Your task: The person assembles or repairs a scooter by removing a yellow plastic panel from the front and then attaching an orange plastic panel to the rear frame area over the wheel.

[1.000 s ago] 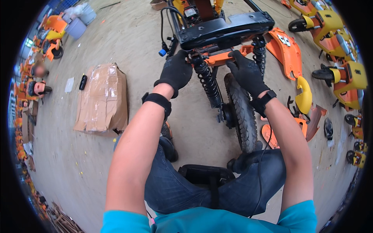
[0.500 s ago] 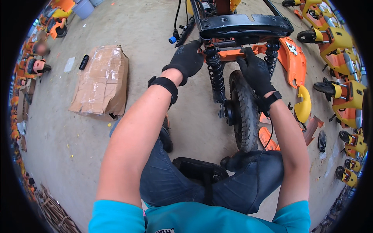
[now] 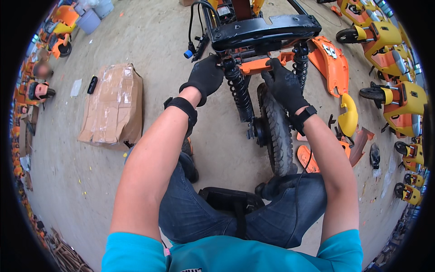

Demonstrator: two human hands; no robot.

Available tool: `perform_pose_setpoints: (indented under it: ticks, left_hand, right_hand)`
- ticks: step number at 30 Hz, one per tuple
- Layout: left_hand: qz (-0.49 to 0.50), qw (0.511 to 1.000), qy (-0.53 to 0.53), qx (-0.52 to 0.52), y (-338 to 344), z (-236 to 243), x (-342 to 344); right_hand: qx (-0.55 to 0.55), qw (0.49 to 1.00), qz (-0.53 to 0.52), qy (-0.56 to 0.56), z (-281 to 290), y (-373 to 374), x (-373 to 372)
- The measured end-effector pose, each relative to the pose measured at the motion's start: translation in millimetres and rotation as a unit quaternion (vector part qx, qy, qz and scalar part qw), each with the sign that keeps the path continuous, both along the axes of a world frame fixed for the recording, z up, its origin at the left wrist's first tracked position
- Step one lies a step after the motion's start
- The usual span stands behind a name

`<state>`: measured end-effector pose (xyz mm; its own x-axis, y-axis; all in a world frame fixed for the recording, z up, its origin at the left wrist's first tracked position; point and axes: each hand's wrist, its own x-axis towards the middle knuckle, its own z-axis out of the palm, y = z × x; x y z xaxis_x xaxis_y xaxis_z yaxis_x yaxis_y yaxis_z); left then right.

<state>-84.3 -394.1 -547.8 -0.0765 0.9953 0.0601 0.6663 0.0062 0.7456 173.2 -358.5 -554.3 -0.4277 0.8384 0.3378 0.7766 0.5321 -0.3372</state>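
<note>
An orange plastic part (image 3: 256, 66) spans the gap between two black coil shock absorbers, the left one (image 3: 238, 90) and the right one (image 3: 300, 63), under the black frame plate (image 3: 267, 31) of a partly stripped scooter. My right hand (image 3: 286, 87), in a black glove, has its thumb and fingers closed on the near edge of that part. Close beside the top of the left shock, my gloved left hand (image 3: 204, 79) is curled, its fingertips hidden by the frame. Below hangs the knobbly rear tyre (image 3: 277, 131).
A taped cardboard box (image 3: 113, 104) stands on the floor at left. Orange body panels (image 3: 333, 68) and a yellow cover (image 3: 348, 115) lie to the right. Several yellow scooters (image 3: 385, 41) line the right side. A cable with a blue connector (image 3: 188, 54) dangles beside the frame.
The view has shifted, so the scooter sits slightly further left. My left hand has moved slightly outward from the left shock. My right hand stays at the orange part.
</note>
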Motion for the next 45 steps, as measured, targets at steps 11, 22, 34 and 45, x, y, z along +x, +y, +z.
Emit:
perform_pose_setpoints:
  ticks: [11,22,34,45]
  left_hand:
    - [-0.02,0.947,-0.281,-0.154,3,-8,-11]
    - [0.003,0.975,-0.187,-0.123,7,2,2]
    - [0.005,0.989,-0.134,-0.064,19,-16,-6]
    - [-0.001,0.981,-0.159,-0.114,22,-27,-22]
  right_hand:
    - [-0.02,0.999,0.01,0.023,8,-4,0]
    - [-0.069,0.997,0.01,0.03,10,-9,2]
    - [-0.076,0.992,0.053,0.085,7,-6,-2]
    - [-0.037,0.996,-0.015,0.084,39,-10,-12]
